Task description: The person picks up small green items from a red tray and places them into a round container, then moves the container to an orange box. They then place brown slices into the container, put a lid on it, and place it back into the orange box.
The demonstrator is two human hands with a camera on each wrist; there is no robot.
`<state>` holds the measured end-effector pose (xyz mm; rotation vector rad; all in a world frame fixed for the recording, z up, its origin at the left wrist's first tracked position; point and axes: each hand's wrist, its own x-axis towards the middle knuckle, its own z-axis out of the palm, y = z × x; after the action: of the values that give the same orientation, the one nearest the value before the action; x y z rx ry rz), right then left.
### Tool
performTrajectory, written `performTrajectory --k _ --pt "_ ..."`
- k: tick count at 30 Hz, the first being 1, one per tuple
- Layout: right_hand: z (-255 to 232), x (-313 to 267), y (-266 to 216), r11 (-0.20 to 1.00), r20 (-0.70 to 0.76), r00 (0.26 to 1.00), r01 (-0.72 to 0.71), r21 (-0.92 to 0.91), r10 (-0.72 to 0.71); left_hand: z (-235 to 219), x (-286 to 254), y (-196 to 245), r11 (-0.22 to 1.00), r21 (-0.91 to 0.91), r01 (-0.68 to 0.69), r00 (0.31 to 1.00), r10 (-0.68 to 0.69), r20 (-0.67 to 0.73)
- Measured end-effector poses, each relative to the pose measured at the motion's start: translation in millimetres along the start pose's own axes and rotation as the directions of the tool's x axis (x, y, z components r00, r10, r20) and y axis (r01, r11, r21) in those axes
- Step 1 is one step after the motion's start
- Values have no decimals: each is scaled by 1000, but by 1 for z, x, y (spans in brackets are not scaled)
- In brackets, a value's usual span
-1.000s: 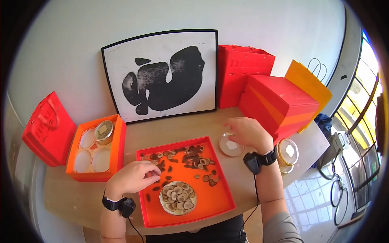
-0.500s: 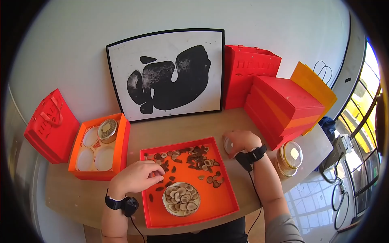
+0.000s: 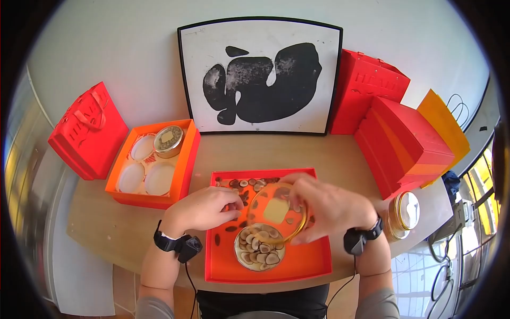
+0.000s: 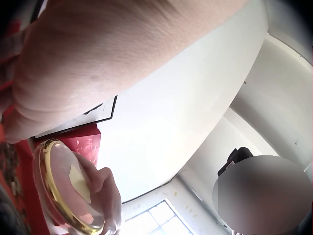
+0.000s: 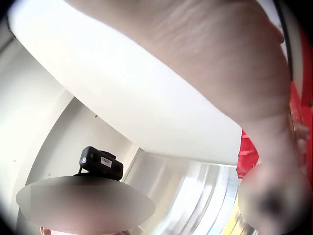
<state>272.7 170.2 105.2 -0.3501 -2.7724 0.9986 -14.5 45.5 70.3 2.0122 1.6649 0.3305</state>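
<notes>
A person's right hand (image 3: 334,206) pinches the rim of a clear, gold-edged lid (image 3: 276,211), tilted, in the air over a red-orange tray (image 3: 305,263) at the near middle of the tabletop (image 3: 135,234). Just below the lid, a round dish (image 3: 237,256) of pale slices sits in the tray. The left hand (image 3: 204,210) hovers over the tray's left edge, its grip slack, fingers loosely curled, near scattered dark slices (image 3: 217,240). An orange box (image 3: 183,183) stands far left; a lidded jar (image 3: 396,220) stands right.
</notes>
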Motion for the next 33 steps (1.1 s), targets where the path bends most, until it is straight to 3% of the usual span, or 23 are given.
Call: performTrajectory --k 1,3,4,6,8,11,14,16,20,22,23,26,29,31,33 --pt "10 4 -1 1000 2 1000 5 -1 -5 0 0 0 1000 5 -1 1000 1 3" --pt "32 12 5 981 72 979 194 -27 -191 0 -1 0 1000 2 -9 1000 9 -2" --pt "38 17 7 980 73 978 198 -29 -195 0 -1 0 1000 -2 -20 1000 20 -4" --pt "48 22 8 991 317 940 134 -1 -127 1 -1 -2 999 -12 -34 999 34 -6" --pt "53 20 12 979 296 937 202 -33 -184 1 -4 -2 999 -26 -43 999 43 -14" --pt "56 21 19 968 396 902 228 -101 -171 1 -4 -1 999 -30 -18 1000 18 -3" --pt "52 21 10 985 420 903 142 -99 -88 1 -5 3 999 -20 -27 999 27 43" --pt "51 21 8 993 448 893 77 -92 -28 1 -7 7 994 -104 -12 989 27 142" --pt "51 20 11 995 437 898 84 -60 -49 8 -10 19 993 -96 -67 966 89 243" --pt "50 20 6 997 464 886 35 -62 -2 18 -10 26 994 5 -109 956 104 274" --pt "50 19 2 998 461 887 29 -63 4 20 -10 34 996 59 -60 950 39 311" --pt "58 14 -8 993 425 904 0 -120 51 34 -13 33 993 86 -76 969 53 243" --pt "75 7 -12 959 364 931 67 -274 39 29 -14 37 994 87 -59 969 37 245" --pt "87 2 -11 871 237 970 163 -464 -55 24 -12 35 997 56 -49 960 32 277" --pt "86 2 -21 860 253 967 156 -486 -33 19 -10 35 999 26 -39 952 29 304"
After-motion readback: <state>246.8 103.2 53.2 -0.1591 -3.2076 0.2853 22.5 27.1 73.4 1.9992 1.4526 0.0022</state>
